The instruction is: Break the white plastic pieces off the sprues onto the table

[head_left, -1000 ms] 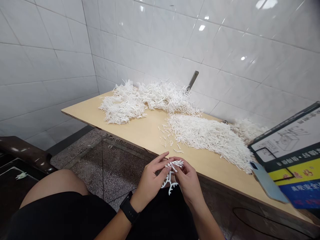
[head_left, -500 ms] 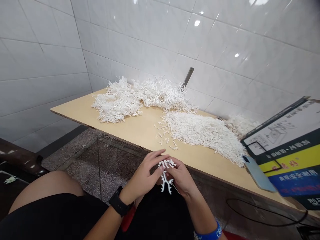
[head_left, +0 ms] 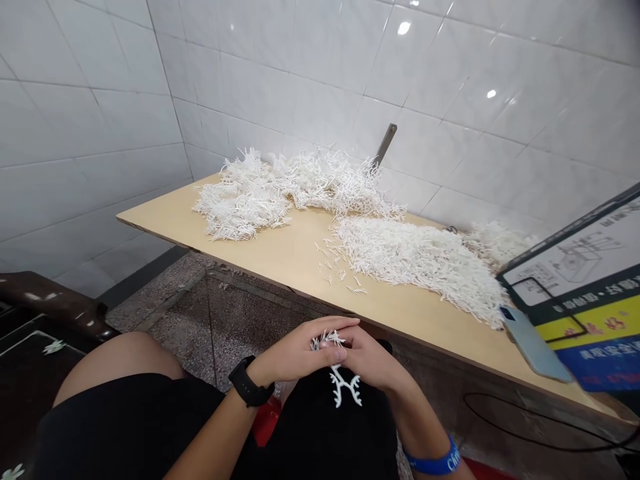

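My left hand (head_left: 305, 348), with a black watch at the wrist, and my right hand (head_left: 370, 359) meet above my lap. Both are closed around a white branched plastic piece (head_left: 345, 389), whose forked end hangs below the fingers. Small white prongs (head_left: 327, 340) stick out between the two hands. Fingers hide the middle of the piece. Beyond the hands, a heap of small white pieces (head_left: 420, 260) lies on the wooden table (head_left: 295, 263), with a tangled heap of white branched pieces (head_left: 250, 200) behind and to the left.
A pale blue phone (head_left: 537, 347) lies at the table's right, beside a printed box (head_left: 590, 280). A grey metal bar (head_left: 385, 145) leans against the tiled wall. A black cable (head_left: 530, 430) loops below the table, and a dark chair arm (head_left: 55, 307) is at left.
My hands have drawn closer together and lower, with the fingers now covering more of the white prongs. The view has shifted slightly, so the table and box appear farther right.
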`<state>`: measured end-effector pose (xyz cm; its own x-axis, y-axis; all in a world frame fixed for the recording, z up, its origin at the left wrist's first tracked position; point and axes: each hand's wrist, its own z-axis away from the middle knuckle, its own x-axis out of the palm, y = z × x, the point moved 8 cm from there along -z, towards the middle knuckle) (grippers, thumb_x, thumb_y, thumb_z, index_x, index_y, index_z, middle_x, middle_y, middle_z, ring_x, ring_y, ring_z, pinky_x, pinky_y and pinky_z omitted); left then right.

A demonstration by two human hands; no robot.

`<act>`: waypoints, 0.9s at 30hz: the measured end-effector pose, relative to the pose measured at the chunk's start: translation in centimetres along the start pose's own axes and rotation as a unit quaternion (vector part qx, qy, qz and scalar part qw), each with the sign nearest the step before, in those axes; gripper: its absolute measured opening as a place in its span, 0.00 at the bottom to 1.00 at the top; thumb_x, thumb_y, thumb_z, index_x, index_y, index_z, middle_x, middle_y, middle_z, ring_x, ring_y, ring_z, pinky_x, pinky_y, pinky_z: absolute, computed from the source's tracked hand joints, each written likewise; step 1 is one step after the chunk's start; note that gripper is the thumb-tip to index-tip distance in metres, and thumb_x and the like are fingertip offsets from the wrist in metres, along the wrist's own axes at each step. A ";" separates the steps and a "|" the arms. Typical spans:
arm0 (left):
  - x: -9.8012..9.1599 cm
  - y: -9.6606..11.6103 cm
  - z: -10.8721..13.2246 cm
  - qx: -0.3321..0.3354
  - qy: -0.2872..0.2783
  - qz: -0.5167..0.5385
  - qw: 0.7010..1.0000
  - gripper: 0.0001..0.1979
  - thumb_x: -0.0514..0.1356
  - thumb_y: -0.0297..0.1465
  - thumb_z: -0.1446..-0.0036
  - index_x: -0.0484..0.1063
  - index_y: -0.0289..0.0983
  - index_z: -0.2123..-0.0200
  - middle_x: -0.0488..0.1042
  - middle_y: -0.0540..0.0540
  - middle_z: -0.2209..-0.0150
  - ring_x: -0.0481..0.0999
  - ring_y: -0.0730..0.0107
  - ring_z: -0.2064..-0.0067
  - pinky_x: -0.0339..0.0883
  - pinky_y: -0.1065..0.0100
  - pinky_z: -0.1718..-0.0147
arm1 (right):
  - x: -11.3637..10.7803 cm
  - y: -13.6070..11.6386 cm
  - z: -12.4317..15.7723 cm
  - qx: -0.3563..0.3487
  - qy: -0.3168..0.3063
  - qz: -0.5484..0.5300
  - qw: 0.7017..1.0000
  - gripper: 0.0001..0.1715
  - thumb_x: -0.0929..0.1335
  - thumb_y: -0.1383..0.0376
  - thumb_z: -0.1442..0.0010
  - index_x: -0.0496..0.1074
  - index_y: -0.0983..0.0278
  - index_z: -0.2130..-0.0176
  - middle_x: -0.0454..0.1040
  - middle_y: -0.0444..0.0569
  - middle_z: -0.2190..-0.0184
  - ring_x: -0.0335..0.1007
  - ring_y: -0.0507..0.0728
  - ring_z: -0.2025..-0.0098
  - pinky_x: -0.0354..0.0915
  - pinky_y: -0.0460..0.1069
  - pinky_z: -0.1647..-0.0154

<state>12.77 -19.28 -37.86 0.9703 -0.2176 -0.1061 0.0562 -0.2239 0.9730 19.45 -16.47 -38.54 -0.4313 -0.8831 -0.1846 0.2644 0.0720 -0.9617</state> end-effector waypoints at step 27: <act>0.0 -1.7 -1.4 -0.087 0.208 0.236 0.945 0.33 0.48 0.53 0.40 0.80 0.32 0.66 0.80 0.38 0.63 0.77 0.56 0.56 0.69 0.61 0.54 | -0.6 1.0 -0.1 -0.035 0.122 0.024 0.992 0.24 0.60 0.53 0.37 0.57 0.63 0.78 0.52 0.40 0.80 0.46 0.49 0.77 0.47 0.46 0.76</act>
<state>13.01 -17.60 -39.21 0.9040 0.1455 0.4021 -0.4025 -0.0276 0.9150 19.86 -15.80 -39.44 -0.6182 -0.7399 -0.2654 0.2325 0.1504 -0.9609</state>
